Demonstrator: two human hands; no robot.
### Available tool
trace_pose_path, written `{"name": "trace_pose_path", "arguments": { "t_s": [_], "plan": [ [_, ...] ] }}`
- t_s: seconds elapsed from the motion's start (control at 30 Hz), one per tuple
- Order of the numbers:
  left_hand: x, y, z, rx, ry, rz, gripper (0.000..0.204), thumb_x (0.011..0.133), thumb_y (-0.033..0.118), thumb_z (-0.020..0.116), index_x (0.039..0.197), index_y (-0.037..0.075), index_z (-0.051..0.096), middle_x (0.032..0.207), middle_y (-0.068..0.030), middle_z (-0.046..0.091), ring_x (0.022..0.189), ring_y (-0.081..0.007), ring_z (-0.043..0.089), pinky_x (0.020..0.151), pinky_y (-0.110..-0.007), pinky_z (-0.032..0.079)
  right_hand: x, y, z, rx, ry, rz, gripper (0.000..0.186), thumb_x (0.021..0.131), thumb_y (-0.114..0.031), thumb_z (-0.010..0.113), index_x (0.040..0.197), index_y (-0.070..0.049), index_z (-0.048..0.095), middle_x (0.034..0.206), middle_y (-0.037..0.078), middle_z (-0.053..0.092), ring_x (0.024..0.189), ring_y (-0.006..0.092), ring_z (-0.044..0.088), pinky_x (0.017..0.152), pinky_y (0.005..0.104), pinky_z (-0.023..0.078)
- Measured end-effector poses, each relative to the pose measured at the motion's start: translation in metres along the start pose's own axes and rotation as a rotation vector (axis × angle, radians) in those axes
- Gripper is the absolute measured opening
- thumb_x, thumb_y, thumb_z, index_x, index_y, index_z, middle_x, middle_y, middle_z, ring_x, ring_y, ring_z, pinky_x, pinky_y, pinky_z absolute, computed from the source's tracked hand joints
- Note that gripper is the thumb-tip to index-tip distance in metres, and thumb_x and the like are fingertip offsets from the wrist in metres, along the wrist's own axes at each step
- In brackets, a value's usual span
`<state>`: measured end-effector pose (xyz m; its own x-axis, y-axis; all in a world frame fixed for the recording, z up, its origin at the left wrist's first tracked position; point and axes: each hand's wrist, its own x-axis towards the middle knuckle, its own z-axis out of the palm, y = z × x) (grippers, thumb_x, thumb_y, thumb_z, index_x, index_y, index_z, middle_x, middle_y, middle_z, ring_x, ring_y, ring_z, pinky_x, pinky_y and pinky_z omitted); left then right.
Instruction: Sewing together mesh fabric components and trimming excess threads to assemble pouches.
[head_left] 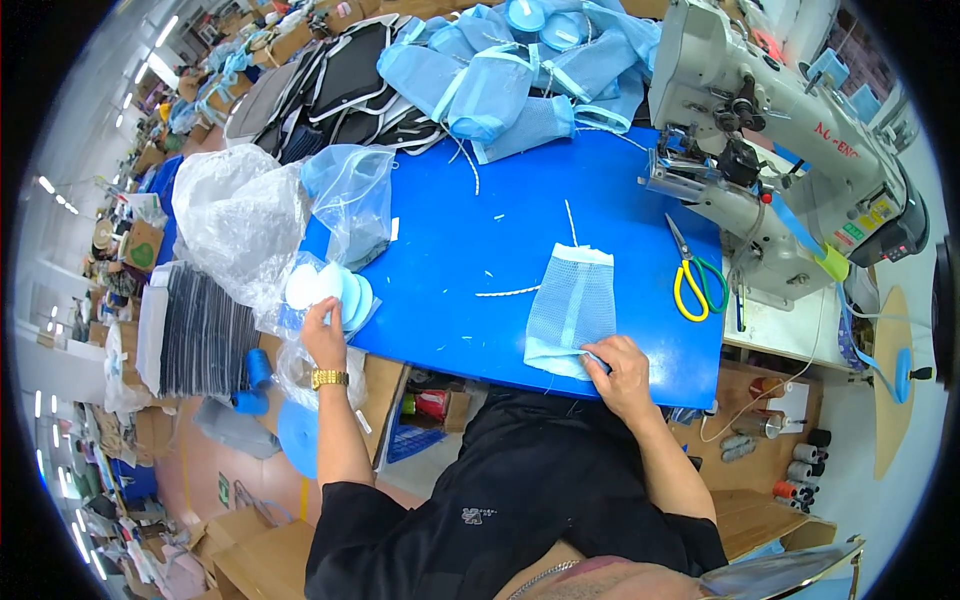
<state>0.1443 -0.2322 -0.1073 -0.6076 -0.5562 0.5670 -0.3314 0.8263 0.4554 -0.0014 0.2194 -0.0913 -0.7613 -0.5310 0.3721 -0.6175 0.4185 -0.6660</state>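
At the table's left edge, my left hand [325,335], with a gold watch on the wrist, pinches the lower edge of one of several round white and light blue discs [352,297]. These discs lie on clear plastic. A light blue mesh sleeve [572,305] lies flat before me, with a pale band down its middle and white cords at its far end and left side. My right hand [618,372] has its thumb and fingers closed on the sleeve's near right corner.
A sewing machine [770,130] stands at the right, beside yellow-and-green-handled scissors [690,275]. Blue mesh bags [500,85] pile up at the back next to black fabric pieces [350,80]. Clear plastic bags [240,215] and stacked dark sheets [205,330] are on the left.
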Motion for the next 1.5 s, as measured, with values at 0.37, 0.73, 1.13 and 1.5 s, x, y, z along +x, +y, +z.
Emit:
{"name": "trace_pose_path", "arguments": {
  "t_s": [0.37, 0.73, 1.13, 1.5],
  "plan": [
    [-0.010, -0.006, 0.023, -0.038, -0.013, -0.176, 0.013, 0.085, 0.010, 0.068, 0.095, 0.002, 0.068, 0.090, -0.0138, 0.069, 0.077, -0.0259, 0.066, 0.071, -0.034, 0.051, 0.000, -0.001, 0.002, 0.010, -0.004, 0.013, 0.018, 0.075, -0.009, 0.074, 0.091, -0.004, 0.071, 0.082, 0.012, 0.065, 0.077, 0.0298, 0.061, 0.067, 0.0386, 0.049],
    [0.015, 0.092, -0.014, -0.270, 0.079, -0.020, 0.013, 0.087, 0.010, 0.071, 0.091, -0.001, 0.066, 0.077, -0.0056, 0.060, 0.071, -0.0140, 0.056, 0.062, -0.030, 0.043, 0.000, 0.000, 0.002, -0.002, 0.016, 0.032, 0.017, 0.075, -0.008, 0.074, 0.090, -0.003, 0.070, 0.083, 0.012, 0.064, 0.077, 0.0293, 0.061, 0.067, 0.0382, 0.049],
    [0.016, 0.163, 0.030, -1.289, -0.309, -0.463, 0.025, 0.090, 0.014, 0.070, 0.108, -0.003, 0.066, 0.096, -0.0072, 0.071, 0.080, -0.0110, 0.066, 0.072, -0.025, 0.053, -0.003, 0.002, 0.006, -0.002, 0.003, 0.048, 0.014, 0.078, -0.008, 0.071, 0.091, -0.003, 0.069, 0.084, 0.013, 0.063, 0.080, 0.0317, 0.060, 0.070, 0.0397, 0.048],
    [0.001, 0.183, 0.034, -1.323, -0.408, -0.548, 0.026, 0.089, 0.016, 0.072, 0.106, -0.003, 0.068, 0.093, -0.0085, 0.072, 0.077, -0.0115, 0.067, 0.069, -0.025, 0.054, -0.004, 0.004, 0.007, 0.021, -0.003, 0.035, 0.015, 0.078, -0.010, 0.072, 0.092, -0.004, 0.070, 0.083, 0.013, 0.064, 0.079, 0.0304, 0.060, 0.070, 0.0387, 0.047]
  ]
}}
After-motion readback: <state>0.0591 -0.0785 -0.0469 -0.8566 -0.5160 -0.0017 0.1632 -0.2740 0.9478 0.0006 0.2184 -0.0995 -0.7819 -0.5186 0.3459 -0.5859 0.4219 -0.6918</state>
